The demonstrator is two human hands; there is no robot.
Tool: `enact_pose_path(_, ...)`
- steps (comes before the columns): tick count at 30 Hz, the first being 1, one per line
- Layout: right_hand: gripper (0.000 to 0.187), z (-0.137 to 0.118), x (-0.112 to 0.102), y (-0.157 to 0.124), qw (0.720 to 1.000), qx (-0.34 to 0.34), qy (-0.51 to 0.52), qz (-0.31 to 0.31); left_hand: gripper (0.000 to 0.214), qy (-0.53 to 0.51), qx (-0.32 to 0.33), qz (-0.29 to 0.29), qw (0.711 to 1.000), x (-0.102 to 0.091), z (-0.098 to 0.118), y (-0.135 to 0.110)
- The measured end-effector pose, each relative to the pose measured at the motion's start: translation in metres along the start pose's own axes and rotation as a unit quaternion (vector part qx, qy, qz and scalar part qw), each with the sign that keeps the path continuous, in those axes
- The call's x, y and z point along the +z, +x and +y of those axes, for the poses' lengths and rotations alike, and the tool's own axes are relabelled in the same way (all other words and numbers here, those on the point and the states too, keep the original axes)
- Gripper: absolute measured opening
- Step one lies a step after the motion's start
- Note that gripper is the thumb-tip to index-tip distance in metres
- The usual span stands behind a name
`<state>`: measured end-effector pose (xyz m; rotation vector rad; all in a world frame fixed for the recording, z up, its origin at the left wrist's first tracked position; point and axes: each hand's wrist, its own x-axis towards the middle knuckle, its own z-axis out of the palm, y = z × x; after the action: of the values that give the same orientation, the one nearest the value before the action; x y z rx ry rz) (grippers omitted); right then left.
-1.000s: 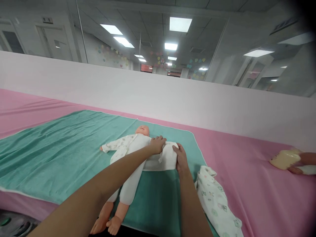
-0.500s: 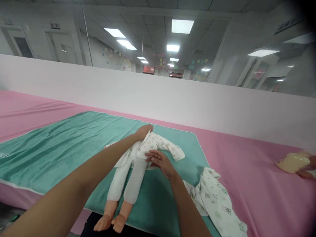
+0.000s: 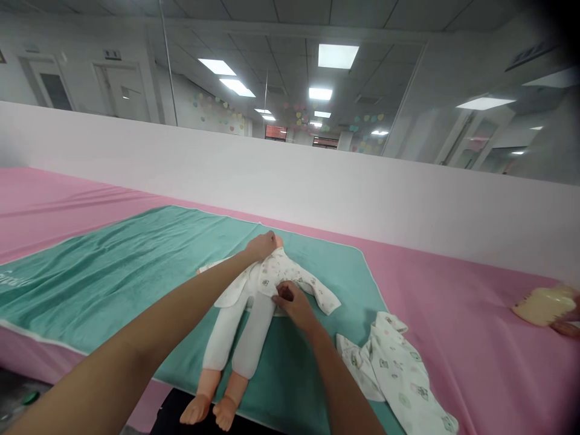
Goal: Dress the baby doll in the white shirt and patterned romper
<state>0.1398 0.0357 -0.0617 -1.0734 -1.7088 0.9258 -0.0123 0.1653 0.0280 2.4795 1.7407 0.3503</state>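
Jacket of white printed cotton (image 3: 272,269) lies over the torso of a baby doll (image 3: 256,332) with white-clad legs and bare plastic feet. The right hand (image 3: 294,302) pinches its lower front edge; the left hand (image 3: 261,246) curls at the neckline, fingertips hidden, so its grip cannot be told. A gentle, even pull between collar and hem should keep the flap flat. The teal fleece blanket (image 3: 104,272) spreads broadly leftward; the feet pass its near edge, and a crumpled white printed garment (image 3: 403,368) limits rightward room.
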Motion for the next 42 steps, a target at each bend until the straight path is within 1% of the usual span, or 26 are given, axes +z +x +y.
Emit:
enact_pose_path(2,0.025,-0.005,0.003,-0.001,1.000,-0.002,-0.012,0.011,0.035,0.005,0.012,-0.023,1.000,0.002,0.008,-0.003)
enact_pose_path(4,0.026,-0.012,0.005,-0.003,1.000,0.006,0.016,0.007,0.031,0.015,0.032,-0.032,0.999,0.004,0.012,-0.006)
enact_pose_path(5,0.027,-0.016,0.006,-0.005,0.999,0.014,0.045,-0.012,0.027,0.019,0.039,-0.027,0.999,0.004,0.012,-0.008)
enact_pose_path(8,0.027,-0.030,0.005,-0.011,0.984,0.018,0.130,-0.117,0.028,0.025,0.031,0.014,0.999,0.000,0.004,-0.013)
enact_pose_path(10,0.028,-0.035,0.000,-0.012,0.978,0.005,0.148,-0.145,0.029,0.029,0.009,0.040,0.999,-0.004,-0.007,-0.017)
enact_pose_path(11,0.028,-0.036,-0.003,-0.012,0.980,-0.001,0.145,-0.136,0.029,0.031,-0.003,0.047,0.998,-0.006,-0.014,-0.021)
enact_pose_path(13,0.031,-0.034,-0.009,-0.011,0.989,-0.010,0.120,-0.089,0.029,0.033,-0.026,0.052,0.998,-0.007,-0.029,-0.032)
enact_pose_path(17,0.035,-0.025,-0.021,-0.022,1.000,0.006,0.011,0.021,0.035,-0.032,-0.056,0.037,0.997,0.003,-0.067,-0.074)
enact_pose_path(20,0.036,-0.023,-0.031,-0.052,0.995,0.040,-0.075,0.042,0.050,-0.115,-0.092,-0.037,0.988,0.016,-0.093,-0.113)
enact_pose_path(22,0.034,-0.024,-0.045,-0.079,0.987,0.052,-0.142,0.061,0.058,-0.226,-0.103,-0.115,0.962,0.023,-0.100,-0.136)
enact_pose_path(24,0.032,-0.024,-0.069,-0.108,0.957,0.083,-0.246,0.131,0.060,-0.337,-0.093,-0.166,0.922,0.028,-0.096,-0.151)
enact_pose_path(25,0.035,-0.024,-0.084,-0.122,0.926,0.114,-0.312,0.181,0.060,-0.375,-0.087,-0.169,0.907,0.029,-0.090,-0.156)
enact_pose_path(26,0.039,-0.024,-0.099,-0.135,0.883,0.157,-0.383,0.223,0.060,-0.396,-0.084,-0.159,0.900,0.029,-0.082,-0.159)
enact_pose_path(27,0.043,-0.024,-0.114,-0.147,0.838,0.204,-0.445,0.241,0.060,-0.404,-0.084,-0.146,0.899,0.029,-0.074,-0.161)
enact_pose_path(28,0.045,-0.024,-0.127,-0.158,0.794,0.250,-0.499,0.240,0.060,-0.406,-0.084,-0.137,0.900,0.028,-0.067,-0.162)
enact_pose_path(29,0.045,-0.024,-0.137,-0.168,0.760,0.295,-0.531,0.230,0.060,-0.403,-0.082,-0.138,0.901,0.027,-0.060,-0.162)
enact_pose_path(30,0.043,-0.026,-0.143,-0.176,0.743,0.334,-0.541,0.207,0.059,-0.396,-0.079,-0.143,0.903,0.026,-0.055,-0.163)
enact_pose_path(31,0.040,-0.030,-0.145,-0.183,0.741,0.364,-0.534,0.180,0.057,-0.381,-0.077,-0.144,0.910,0.025,-0.051,-0.165)
enact_pose_path(32,0.037,-0.035,-0.143,-0.189,0.752,0.379,-0.515,0.157,0.054,-0.356,-0.076,-0.127,0.923,0.024,-0.049,-0.169)
enact_pose_path(34,0.037,-0.054,-0.130,-0.194,0.800,0.365,-0.459,0.129,0.044,-0.289,-0.064,-0.034,0.955,0.023,-0.043,-0.182)
enact_pose_path(36,0.038,-0.081,-0.109,-0.195,0.861,0.299,-0.391,0.125,0.036,-0.239,-0.023,0.075,0.968,0.021,-0.033,-0.204)
enact_pose_path(37,0.038,-0.096,-0.096,-0.194,0.896,0.256,-0.342,0.120,0.033,-0.241,0.010,0.102,0.965,0.019,-0.024,-0.217)
enact_pose_path(38,0.036,-0.111,-0.083,-0.193,0.930,0.208,-0.285,0.104,0.030,-0.264,0.042,0.103,0.958,0.017,-0.013,-0.232)
enact_pose_path(39,0.034,-0.125,-0.069,-0.193,0.956,0.160,-0.229,0.086,0.030,-0.303,0.072,0.080,0.947,0.015,-0.001,-0.247)
enact_pose_path(41,0.030,-0.145,-0.039,-0.194,0.989,0.076,-0.127,0.021,0.048,-0.389,0.128,-0.004,0.912,0.010,0.023,-0.274)
enact_pose_path(42,0.032,-0.151,-0.024,-0.195,0.995,0.048,-0.081,-0.022,0.060,-0.418,0.159,-0.037,0.894,0.008,0.034,-0.285)
